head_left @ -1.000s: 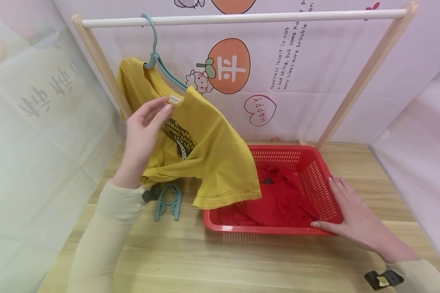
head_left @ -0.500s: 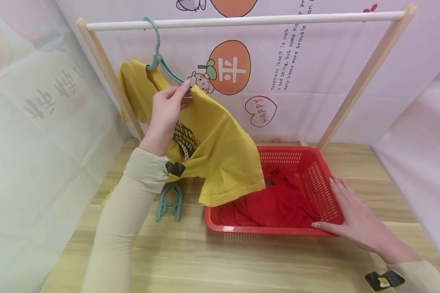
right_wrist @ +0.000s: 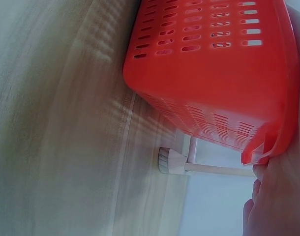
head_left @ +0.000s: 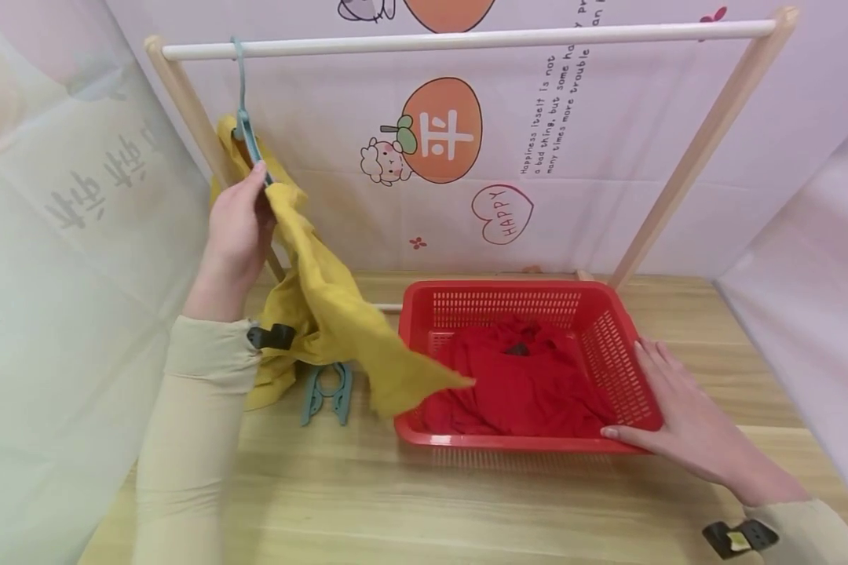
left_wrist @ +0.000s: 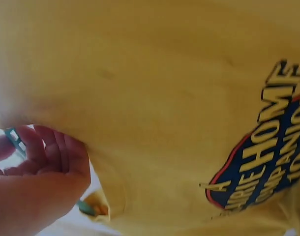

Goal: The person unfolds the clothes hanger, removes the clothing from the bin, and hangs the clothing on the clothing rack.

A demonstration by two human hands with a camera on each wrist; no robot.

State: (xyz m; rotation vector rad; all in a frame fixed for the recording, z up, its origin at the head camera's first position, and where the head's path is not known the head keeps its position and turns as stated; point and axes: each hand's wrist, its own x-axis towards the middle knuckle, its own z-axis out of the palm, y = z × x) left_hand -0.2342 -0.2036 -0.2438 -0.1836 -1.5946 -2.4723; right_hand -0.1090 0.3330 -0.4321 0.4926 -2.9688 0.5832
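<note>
A yellow T-shirt [head_left: 335,302] with dark printed lettering hangs on a teal hanger [head_left: 249,133]. The hanger's hook is over the white rail [head_left: 424,42]. Seen almost edge-on, the shirt has one sleeve swung out towards the basket. My left hand [head_left: 236,224] holds the hanger's near arm by the collar. In the left wrist view, curled fingers [left_wrist: 51,152] surround a teal piece of it. My right hand [head_left: 685,416] rests on the right front corner of a red basket [head_left: 516,444], fingers straight along the side and thumb on the front rim. Red clothing [head_left: 530,384] lies inside.
A folded teal hanger [head_left: 327,392] lies on the wooden table [head_left: 424,510], left of the basket. The rack's wooden legs [head_left: 699,149] slant down on both sides. Printed cloth [head_left: 586,220] closes off the back and sides.
My left hand has moved from the collar to the hanger's arm, then left. Hanger and shirt have slid left along the rail and turned edge-on. The right hand stays put.
</note>
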